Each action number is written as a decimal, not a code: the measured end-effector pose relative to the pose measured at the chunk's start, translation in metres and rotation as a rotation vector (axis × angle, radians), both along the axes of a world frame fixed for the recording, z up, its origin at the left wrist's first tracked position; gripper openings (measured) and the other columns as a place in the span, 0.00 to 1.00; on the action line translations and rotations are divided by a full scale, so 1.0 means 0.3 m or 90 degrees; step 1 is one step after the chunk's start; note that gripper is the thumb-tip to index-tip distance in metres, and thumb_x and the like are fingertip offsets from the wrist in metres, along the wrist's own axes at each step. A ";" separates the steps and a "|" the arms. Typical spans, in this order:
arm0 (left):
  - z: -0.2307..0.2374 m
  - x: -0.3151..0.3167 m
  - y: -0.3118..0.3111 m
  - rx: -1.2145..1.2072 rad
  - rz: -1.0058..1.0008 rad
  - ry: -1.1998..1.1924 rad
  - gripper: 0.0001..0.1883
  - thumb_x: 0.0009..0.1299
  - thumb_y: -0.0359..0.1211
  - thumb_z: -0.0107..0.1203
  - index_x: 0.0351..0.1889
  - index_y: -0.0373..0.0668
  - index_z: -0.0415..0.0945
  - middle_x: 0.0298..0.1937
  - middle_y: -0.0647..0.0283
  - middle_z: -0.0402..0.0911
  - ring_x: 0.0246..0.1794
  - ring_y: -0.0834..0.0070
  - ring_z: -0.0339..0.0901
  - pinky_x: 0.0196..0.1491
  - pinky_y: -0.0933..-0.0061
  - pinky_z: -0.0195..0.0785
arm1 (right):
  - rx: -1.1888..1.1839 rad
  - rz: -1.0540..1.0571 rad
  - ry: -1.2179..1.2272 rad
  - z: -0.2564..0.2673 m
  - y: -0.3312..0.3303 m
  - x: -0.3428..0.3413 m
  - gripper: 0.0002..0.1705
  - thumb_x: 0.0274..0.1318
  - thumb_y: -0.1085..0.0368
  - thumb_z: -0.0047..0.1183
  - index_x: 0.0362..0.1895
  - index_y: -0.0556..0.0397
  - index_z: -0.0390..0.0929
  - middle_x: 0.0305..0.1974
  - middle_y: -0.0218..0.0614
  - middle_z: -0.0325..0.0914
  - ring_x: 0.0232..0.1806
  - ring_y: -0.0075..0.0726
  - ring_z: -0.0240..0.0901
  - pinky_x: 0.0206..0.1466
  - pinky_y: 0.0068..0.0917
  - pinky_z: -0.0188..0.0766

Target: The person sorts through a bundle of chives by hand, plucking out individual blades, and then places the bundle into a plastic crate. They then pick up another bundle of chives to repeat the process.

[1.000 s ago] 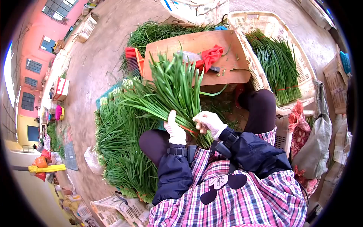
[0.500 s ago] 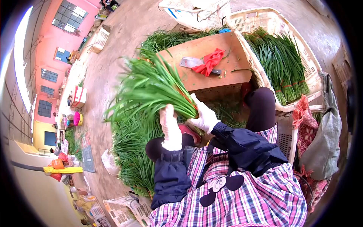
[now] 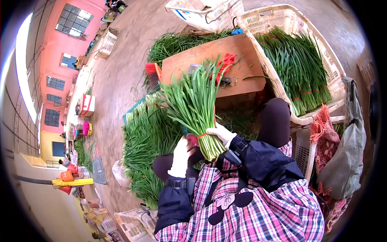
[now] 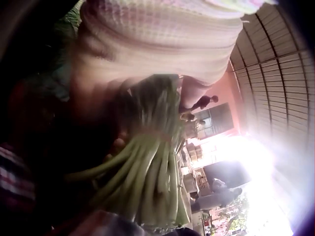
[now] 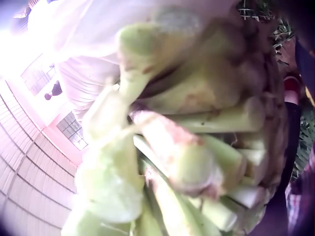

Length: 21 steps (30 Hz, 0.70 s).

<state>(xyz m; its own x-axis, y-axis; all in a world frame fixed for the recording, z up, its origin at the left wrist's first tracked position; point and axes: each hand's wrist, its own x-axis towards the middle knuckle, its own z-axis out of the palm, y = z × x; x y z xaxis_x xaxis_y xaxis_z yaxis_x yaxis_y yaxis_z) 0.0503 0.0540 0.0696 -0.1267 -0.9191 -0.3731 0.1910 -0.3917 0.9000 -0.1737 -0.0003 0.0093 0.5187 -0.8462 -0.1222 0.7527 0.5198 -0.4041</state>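
Note:
A bunch of garlic chives (image 3: 197,101), bound by an orange band near its pale stalk ends, slants up from the lap in the head view. My white-gloved right hand (image 3: 221,134) grips it around the lower stalks. Cut stalk ends (image 5: 197,167) fill the right wrist view, with the glove behind them. Left of the bunch is my gloved left hand (image 3: 181,152), its fingers loosely bent beside the stalks and holding nothing. In the left wrist view that glove (image 4: 157,44) overlaps the bunch.
A wooden board (image 3: 246,76) in front bears a red cloth (image 3: 229,60) and a black-handled knife (image 3: 227,80), partly behind the leaves. More chives (image 3: 149,153) are piled at left. Tied bunches (image 3: 296,64) fill a cream plastic crate (image 3: 338,76) at right. A red broom (image 3: 153,69) stands by the board.
The bunch swung left, then came back upright over the board's front. My left hand has moved off the leaves to their left side; the right hand keeps its hold at the stalks.

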 end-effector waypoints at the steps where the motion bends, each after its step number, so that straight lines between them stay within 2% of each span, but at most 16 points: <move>1: 0.025 -0.049 -0.030 0.051 0.027 -0.001 0.29 0.74 0.43 0.49 0.68 0.38 0.59 0.61 0.60 0.71 0.55 0.69 0.73 0.56 0.62 0.70 | -0.002 0.016 -0.015 0.004 0.001 0.002 0.38 0.54 0.67 0.60 0.69 0.49 0.59 0.58 0.35 0.72 0.56 0.36 0.72 0.59 0.37 0.70; 2: 0.072 -0.106 -0.068 0.102 0.054 -0.002 0.31 0.73 0.46 0.49 0.68 0.38 0.59 0.63 0.59 0.70 0.57 0.68 0.72 0.61 0.58 0.66 | -0.005 0.031 -0.031 0.013 0.003 0.004 0.39 0.54 0.66 0.61 0.69 0.49 0.58 0.58 0.35 0.72 0.56 0.36 0.72 0.59 0.38 0.70; 4: 0.147 -0.176 -0.124 0.068 0.060 0.107 0.32 0.72 0.50 0.50 0.67 0.40 0.61 0.65 0.59 0.69 0.61 0.65 0.69 0.67 0.55 0.57 | -0.003 0.076 -0.050 0.047 0.016 -0.004 0.43 0.53 0.65 0.62 0.71 0.47 0.56 0.60 0.34 0.71 0.57 0.35 0.71 0.60 0.37 0.69; 5: 0.120 -0.151 -0.156 0.039 0.033 0.204 0.32 0.72 0.49 0.51 0.67 0.40 0.62 0.65 0.58 0.70 0.62 0.61 0.68 0.67 0.56 0.57 | -0.019 0.089 -0.040 0.039 0.020 -0.001 0.45 0.51 0.64 0.64 0.71 0.48 0.54 0.61 0.35 0.70 0.60 0.35 0.69 0.63 0.37 0.66; 7: 0.133 -0.146 -0.195 0.027 0.084 0.199 0.30 0.70 0.50 0.54 0.63 0.39 0.67 0.61 0.59 0.74 0.60 0.63 0.70 0.66 0.58 0.59 | -0.042 0.119 -0.024 0.037 0.025 0.003 0.50 0.47 0.62 0.68 0.72 0.49 0.52 0.63 0.36 0.68 0.63 0.35 0.66 0.66 0.36 0.62; 9: 0.145 -0.145 -0.225 0.026 0.125 0.207 0.27 0.70 0.49 0.53 0.58 0.39 0.71 0.56 0.59 0.78 0.56 0.63 0.74 0.63 0.58 0.63 | -0.056 0.134 -0.022 0.041 0.019 0.001 0.49 0.48 0.64 0.66 0.73 0.46 0.52 0.63 0.35 0.68 0.61 0.35 0.68 0.65 0.37 0.64; 12: 0.143 -0.162 -0.242 0.010 0.213 0.216 0.21 0.72 0.43 0.49 0.56 0.39 0.73 0.54 0.59 0.79 0.53 0.62 0.76 0.59 0.58 0.67 | -0.072 0.150 0.030 0.071 0.008 -0.009 0.48 0.49 0.65 0.66 0.72 0.46 0.54 0.61 0.34 0.70 0.61 0.36 0.67 0.64 0.38 0.64; 13: 0.128 -0.162 -0.253 0.021 0.244 0.215 0.19 0.73 0.42 0.46 0.53 0.39 0.75 0.49 0.59 0.82 0.47 0.64 0.79 0.54 0.60 0.71 | -0.084 0.139 0.071 0.045 0.006 -0.002 0.46 0.50 0.67 0.66 0.72 0.46 0.55 0.61 0.33 0.70 0.60 0.35 0.67 0.64 0.37 0.64; 14: 0.122 -0.159 -0.249 0.021 0.243 0.226 0.19 0.73 0.41 0.45 0.52 0.39 0.75 0.49 0.59 0.82 0.46 0.64 0.80 0.53 0.60 0.72 | -0.096 0.128 0.114 0.024 0.003 0.006 0.45 0.51 0.68 0.65 0.71 0.46 0.57 0.61 0.32 0.70 0.60 0.34 0.67 0.65 0.37 0.64; 15: 0.116 -0.156 -0.243 0.022 0.241 0.240 0.18 0.73 0.41 0.44 0.51 0.39 0.76 0.48 0.59 0.82 0.45 0.64 0.80 0.52 0.61 0.73 | -0.109 0.113 0.188 0.095 0.002 -0.027 0.44 0.51 0.72 0.64 0.71 0.47 0.57 0.61 0.31 0.70 0.60 0.30 0.66 0.65 0.35 0.63; 16: 0.109 -0.152 -0.236 0.023 0.239 0.254 0.18 0.73 0.40 0.42 0.50 0.39 0.76 0.48 0.59 0.82 0.44 0.65 0.80 0.51 0.62 0.74 | -0.165 0.088 0.330 0.130 -0.001 -0.065 0.38 0.53 0.64 0.64 0.68 0.47 0.63 0.58 0.36 0.75 0.57 0.34 0.72 0.62 0.34 0.66; 17: 0.078 -0.130 -0.239 0.015 0.240 0.221 0.19 0.74 0.40 0.39 0.49 0.39 0.77 0.47 0.58 0.82 0.44 0.65 0.81 0.51 0.62 0.74 | -0.246 0.120 0.560 0.174 -0.025 -0.116 0.34 0.52 0.58 0.63 0.64 0.48 0.68 0.53 0.38 0.78 0.54 0.38 0.75 0.59 0.33 0.69; 18: 0.072 -0.126 -0.238 0.006 0.243 0.219 0.19 0.73 0.40 0.41 0.49 0.39 0.77 0.47 0.57 0.82 0.45 0.63 0.80 0.52 0.61 0.74 | -0.324 0.151 0.791 0.209 -0.040 -0.160 0.32 0.52 0.52 0.62 0.61 0.48 0.72 0.49 0.41 0.81 0.51 0.41 0.78 0.56 0.33 0.71; 19: 0.065 -0.121 -0.236 -0.003 0.246 0.218 0.19 0.72 0.41 0.43 0.50 0.38 0.77 0.47 0.56 0.82 0.45 0.62 0.80 0.53 0.60 0.74 | -0.365 0.038 0.881 0.240 -0.034 -0.182 0.30 0.50 0.42 0.59 0.50 0.50 0.80 0.41 0.44 0.83 0.44 0.46 0.81 0.50 0.35 0.75; 20: 0.059 -0.116 -0.233 -0.011 0.250 0.217 0.19 0.72 0.41 0.46 0.50 0.37 0.77 0.47 0.55 0.82 0.46 0.61 0.80 0.54 0.59 0.73 | -0.396 0.017 0.906 0.281 -0.042 -0.214 0.23 0.54 0.55 0.62 0.49 0.57 0.80 0.41 0.40 0.83 0.43 0.33 0.80 0.49 0.30 0.74; 21: 0.051 -0.104 -0.233 0.000 0.230 0.234 0.20 0.71 0.41 0.45 0.51 0.37 0.76 0.49 0.56 0.82 0.48 0.61 0.80 0.55 0.59 0.72 | -0.389 -0.034 0.811 0.328 -0.036 -0.227 0.19 0.55 0.59 0.61 0.47 0.57 0.80 0.40 0.39 0.83 0.42 0.31 0.80 0.48 0.28 0.74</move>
